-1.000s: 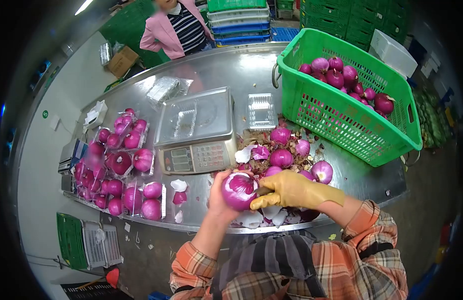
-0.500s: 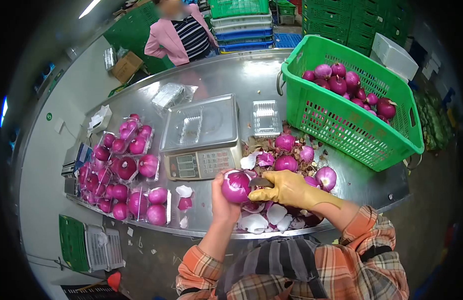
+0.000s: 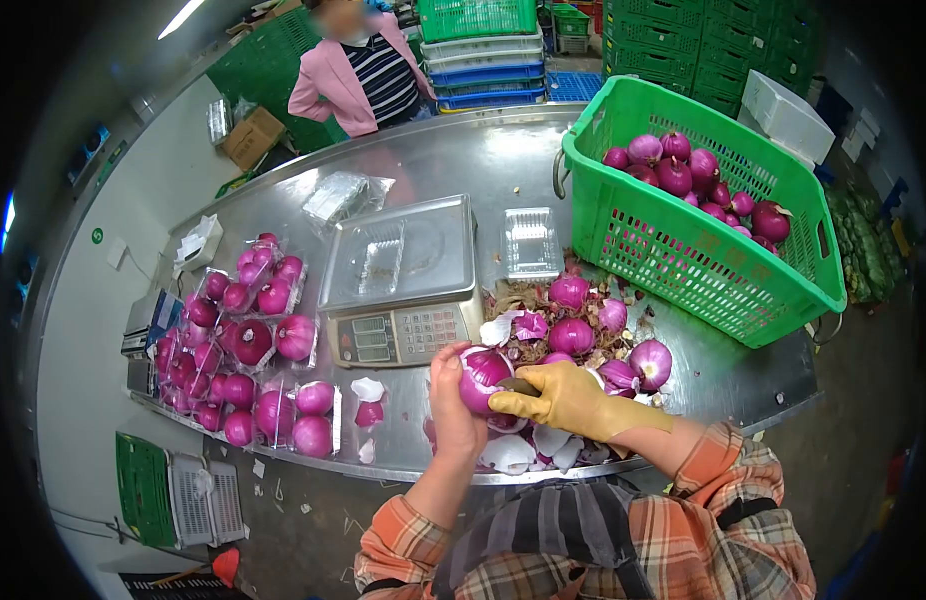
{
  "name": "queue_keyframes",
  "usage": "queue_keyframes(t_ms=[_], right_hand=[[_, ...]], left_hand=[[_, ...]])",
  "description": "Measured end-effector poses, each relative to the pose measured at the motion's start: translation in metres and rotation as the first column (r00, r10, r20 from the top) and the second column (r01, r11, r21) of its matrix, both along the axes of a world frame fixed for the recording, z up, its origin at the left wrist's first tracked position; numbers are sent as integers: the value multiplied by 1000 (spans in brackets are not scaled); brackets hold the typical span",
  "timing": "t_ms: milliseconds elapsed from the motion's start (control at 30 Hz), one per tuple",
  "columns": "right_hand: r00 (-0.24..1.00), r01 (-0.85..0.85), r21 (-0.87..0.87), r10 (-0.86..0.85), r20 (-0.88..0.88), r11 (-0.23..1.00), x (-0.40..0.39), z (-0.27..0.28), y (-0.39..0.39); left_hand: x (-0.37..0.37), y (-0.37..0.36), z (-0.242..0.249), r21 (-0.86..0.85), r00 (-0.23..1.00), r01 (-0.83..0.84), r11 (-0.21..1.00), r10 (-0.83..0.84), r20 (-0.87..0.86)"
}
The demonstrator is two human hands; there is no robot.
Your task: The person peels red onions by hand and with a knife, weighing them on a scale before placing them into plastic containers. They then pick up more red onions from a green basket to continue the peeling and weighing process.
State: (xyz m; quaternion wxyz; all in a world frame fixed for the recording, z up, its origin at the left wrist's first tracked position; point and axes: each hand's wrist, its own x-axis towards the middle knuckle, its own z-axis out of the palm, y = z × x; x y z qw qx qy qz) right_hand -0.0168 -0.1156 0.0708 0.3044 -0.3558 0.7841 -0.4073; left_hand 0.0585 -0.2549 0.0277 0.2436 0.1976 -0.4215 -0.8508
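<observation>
Red onion (image 3: 482, 377), one, held above loose peelings (image 3: 508, 455) at the steel table's (image 3: 407, 432) near edge: bare left hand (image 3: 457, 412) curled around it, gloved right hand (image 3: 571, 400) pinching a short dark blade (image 3: 520, 385), best angled shallowly to spare flesh.

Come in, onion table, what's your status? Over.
Bare left grip: holding purple onion. Gloved right grip: dark blade at its side. Peels, loose onions clutter the tabletop.

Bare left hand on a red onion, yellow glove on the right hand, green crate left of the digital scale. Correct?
Not quite: the head view shows the green crate right of the digital scale, not left. Bare left hand on a red onion, yellow glove on right hand: both correct.
</observation>
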Motion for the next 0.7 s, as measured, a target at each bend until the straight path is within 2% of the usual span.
queue_keyframes(t_ms=[33,133,167,233,267,300,367,433,467,567,700], right_hand=[[998,-8,-24,7,-64,1000,1,-4,0],[876,-305,223,364,-315,926,5,17,1],[814,-424,294,503,-291,857,17,29,3],[645,-585,510,743,-178,630,20,39,-5],[785,-472,349,566,-252,810,15,27,3],[883,-341,146,370,-289,929,11,16,10],[986,-132,-33,128,-104,991,-14,8,7],[997,-44,177,55,-61,983,-29,10,1],[999,-51,182,50,13,982,-32,6,-1],[975,-130,27,133,-179,991,-31,-2,-1],[961,-159,66,169,-217,985,-28,-1,-2]], left_hand=[[1,1,2,-4,1000,-14,1000,14,13],[-9,-12,-32,111,988,-87,990,71,140],[-6,-14,-29,187,994,3,982,-22,103],[-6,-26,-14,303,978,202,931,-210,-6],[-3,-28,-11,340,971,230,912,-238,-18],[-1,-28,-12,324,968,246,913,-250,-31],[1,-27,-13,290,959,281,915,-275,-62],[6,-26,-11,261,946,321,910,-322,-40],[6,-25,-10,261,949,309,915,-315,-21],[4,-20,-4,255,954,283,925,-299,28],[1,-18,-6,198,963,229,953,-252,100]])
